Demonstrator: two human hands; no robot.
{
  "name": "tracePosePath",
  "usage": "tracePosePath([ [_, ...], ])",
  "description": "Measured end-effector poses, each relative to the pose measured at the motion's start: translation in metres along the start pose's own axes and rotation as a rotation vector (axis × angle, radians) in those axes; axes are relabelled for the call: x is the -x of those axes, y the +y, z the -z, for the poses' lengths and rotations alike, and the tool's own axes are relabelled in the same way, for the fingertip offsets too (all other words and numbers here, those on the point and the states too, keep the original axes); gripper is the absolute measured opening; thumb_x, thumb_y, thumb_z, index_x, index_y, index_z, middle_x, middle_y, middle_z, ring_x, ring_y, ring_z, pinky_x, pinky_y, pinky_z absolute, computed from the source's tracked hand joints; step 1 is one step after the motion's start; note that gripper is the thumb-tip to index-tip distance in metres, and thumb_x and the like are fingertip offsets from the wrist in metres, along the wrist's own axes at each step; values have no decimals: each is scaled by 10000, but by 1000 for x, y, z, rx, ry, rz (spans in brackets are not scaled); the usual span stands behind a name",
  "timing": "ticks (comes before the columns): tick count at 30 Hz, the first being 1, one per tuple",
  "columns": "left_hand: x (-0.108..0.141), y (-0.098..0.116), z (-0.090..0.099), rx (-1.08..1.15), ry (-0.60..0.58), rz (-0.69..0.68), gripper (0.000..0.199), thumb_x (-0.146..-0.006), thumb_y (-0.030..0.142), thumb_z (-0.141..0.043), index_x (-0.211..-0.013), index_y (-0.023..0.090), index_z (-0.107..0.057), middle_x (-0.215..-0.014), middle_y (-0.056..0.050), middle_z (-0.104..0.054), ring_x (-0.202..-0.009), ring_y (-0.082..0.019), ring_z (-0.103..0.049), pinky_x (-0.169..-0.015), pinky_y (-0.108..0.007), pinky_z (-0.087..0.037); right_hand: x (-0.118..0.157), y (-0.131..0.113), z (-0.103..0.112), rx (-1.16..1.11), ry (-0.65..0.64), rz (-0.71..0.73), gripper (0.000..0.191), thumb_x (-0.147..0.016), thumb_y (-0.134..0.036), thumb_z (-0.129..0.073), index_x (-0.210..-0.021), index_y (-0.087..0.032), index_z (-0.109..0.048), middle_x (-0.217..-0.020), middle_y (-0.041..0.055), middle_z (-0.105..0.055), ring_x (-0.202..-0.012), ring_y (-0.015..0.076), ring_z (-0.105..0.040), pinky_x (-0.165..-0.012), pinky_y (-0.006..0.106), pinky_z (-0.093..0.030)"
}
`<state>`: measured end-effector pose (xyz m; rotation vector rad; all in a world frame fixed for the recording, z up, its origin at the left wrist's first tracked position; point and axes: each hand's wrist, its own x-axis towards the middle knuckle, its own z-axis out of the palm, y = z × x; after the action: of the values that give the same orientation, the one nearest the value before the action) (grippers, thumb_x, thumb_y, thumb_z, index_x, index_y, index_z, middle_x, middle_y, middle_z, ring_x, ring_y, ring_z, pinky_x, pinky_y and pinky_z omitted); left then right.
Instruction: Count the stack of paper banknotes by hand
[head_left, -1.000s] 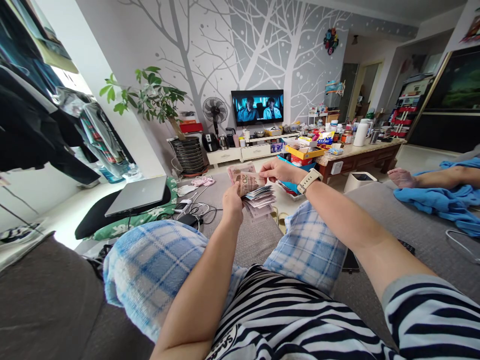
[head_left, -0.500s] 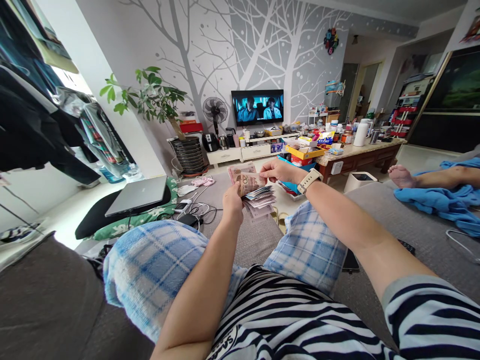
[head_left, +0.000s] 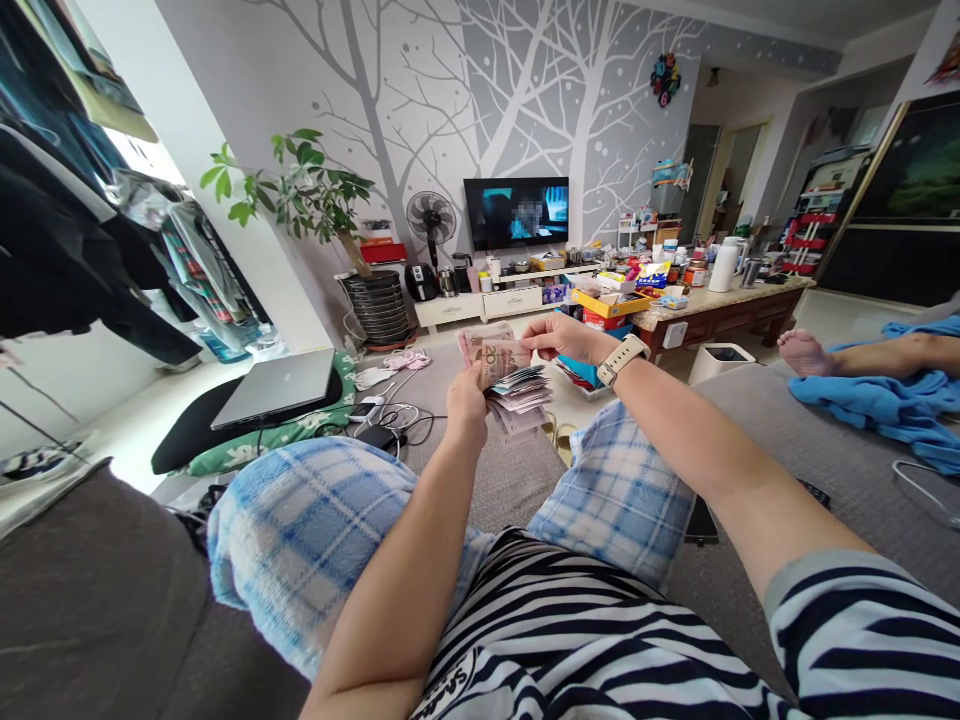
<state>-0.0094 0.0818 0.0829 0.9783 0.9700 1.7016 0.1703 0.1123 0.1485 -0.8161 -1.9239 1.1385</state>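
Observation:
A fanned bundle of banknotes (head_left: 519, 400) is gripped near its left end by my left hand (head_left: 466, 402), above the grey sofa between my knees. Upper notes stand up from the bundle, and one of them, a brownish note (head_left: 501, 360) marked 20, faces me. My right hand (head_left: 566, 340), with a beige watch on the wrist, pinches the right edge of that note between thumb and fingers. Several lower notes spread downward to the right. My left palm hides part of the bundle's left end.
On the left, a closed laptop (head_left: 276, 388) lies on a cushion beside tangled cables (head_left: 397, 420). A cluttered coffee table (head_left: 720, 300) and a bin (head_left: 720, 362) stand ahead right. Another person's bare foot (head_left: 802, 352) rests at the right. A phone (head_left: 701, 522) lies near my right thigh.
The note marked 20 has tilted and bent a little downward between my hands. My hands have barely moved. The television picture is different.

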Motion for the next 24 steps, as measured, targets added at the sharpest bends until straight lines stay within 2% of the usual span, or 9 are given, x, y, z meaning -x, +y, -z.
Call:
tracePosePath([
  [5,1,1,-1,37,-8,24,148,-633,300,-622,-615,161,-574,-612,1,-572,-592,-132,-508,-533,-240,-377,1,0,1,-66,-26,-9,130,-736,-230,-681,-732,-115,-619,-627,12,-631,-459,49,-459,-422,180,-326],
  [10,5,4,-1,91,-32,16,170,-618,304,-656,-654,150,-593,-654,-22,-609,-627,-155,-556,-572,-264,-414,1,2,3,-56,-73,10,221,-797,-317,-642,-750,-101,-640,-607,42,-651,-443,58,-470,-428,187,-356],
  [15,6,3,-1,141,-95,41,223,-593,296,-681,-734,135,-620,-674,-28,-639,-632,-161,-580,-613,-281,-445,-4,7,3,107,36,15,285,-809,-328,-646,-635,-114,-577,-495,8,-589,-402,46,-427,-410,177,-331],
  [20,3,0,-1,173,-164,55,302,-549,277,-718,-797,120,-647,-749,-57,-678,-657,-176,-611,-674,-312,-474,-7,11,2,219,197,-27,235,-782,-317,-695,-732,-137,-553,-528,-4,-607,-410,47,-431,-408,177,-335],
  [24,3,-1,-1,161,-176,58,326,-533,266,-739,-808,115,-652,-760,-66,-680,-663,-178,-616,-675,-306,-471,-6,9,1,232,171,-7,177,-790,-260,-678,-738,-132,-567,-579,5,-628,-431,48,-445,-417,179,-349],
])
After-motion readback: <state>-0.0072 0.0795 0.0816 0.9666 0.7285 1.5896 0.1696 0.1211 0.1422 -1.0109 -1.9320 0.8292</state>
